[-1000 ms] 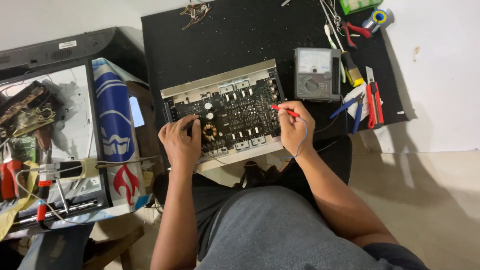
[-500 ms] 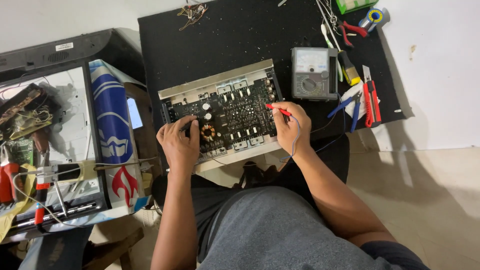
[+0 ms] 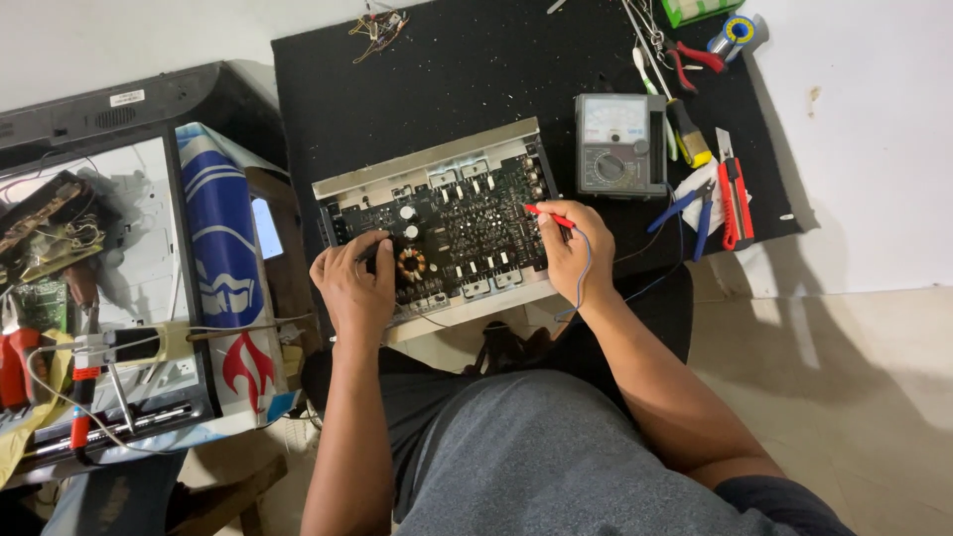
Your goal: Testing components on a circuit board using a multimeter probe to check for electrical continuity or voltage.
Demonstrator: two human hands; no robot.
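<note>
Right hand (image 3: 574,248) pinches a red probe (image 3: 548,215) on the circuit board (image 3: 447,233); left hand (image 3: 352,283) grips a black probe (image 3: 369,253). A slipping tip might short neighbouring parts.

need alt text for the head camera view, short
Seen from above, a seated person probes an open circuit board on a black mat: the right hand holds a red probe, the left hand a black one. A grey meter and pliers lie nearby.

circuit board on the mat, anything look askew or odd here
The circuit board lies skewed on the black mat, its near edge hanging off the mat's front. A loose wire tangle lies at the mat's far edge.
</note>
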